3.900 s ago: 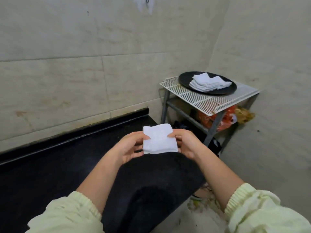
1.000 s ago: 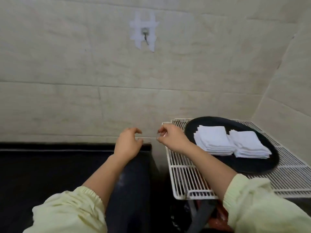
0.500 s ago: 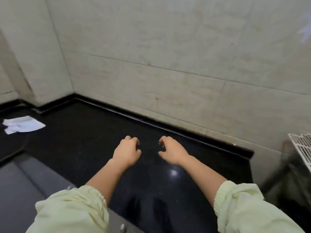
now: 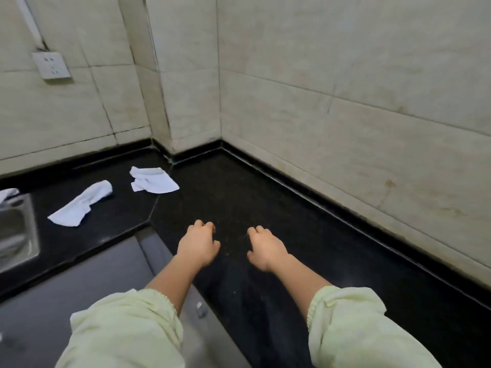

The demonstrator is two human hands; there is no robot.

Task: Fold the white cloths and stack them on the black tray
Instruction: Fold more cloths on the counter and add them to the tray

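A: How are the hands seen?

B: The left hand [image 4: 198, 244] and right hand [image 4: 267, 248] are held apart at the centre of the frame, over the black counter [image 4: 292, 208]. The fingers are loosely curled and nothing is gripped.

A: Where are the cloths found?

B: One crumpled cloth [image 4: 152, 179] is laid left of centre on the counter, near the wall corner. A longer cloth [image 4: 81, 204] is spread further left, between it and the steel sink [image 4: 16, 235] at the left edge.

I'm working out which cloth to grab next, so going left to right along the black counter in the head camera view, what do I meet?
steel sink → long rumpled white cloth → crumpled white cloth → left hand → right hand
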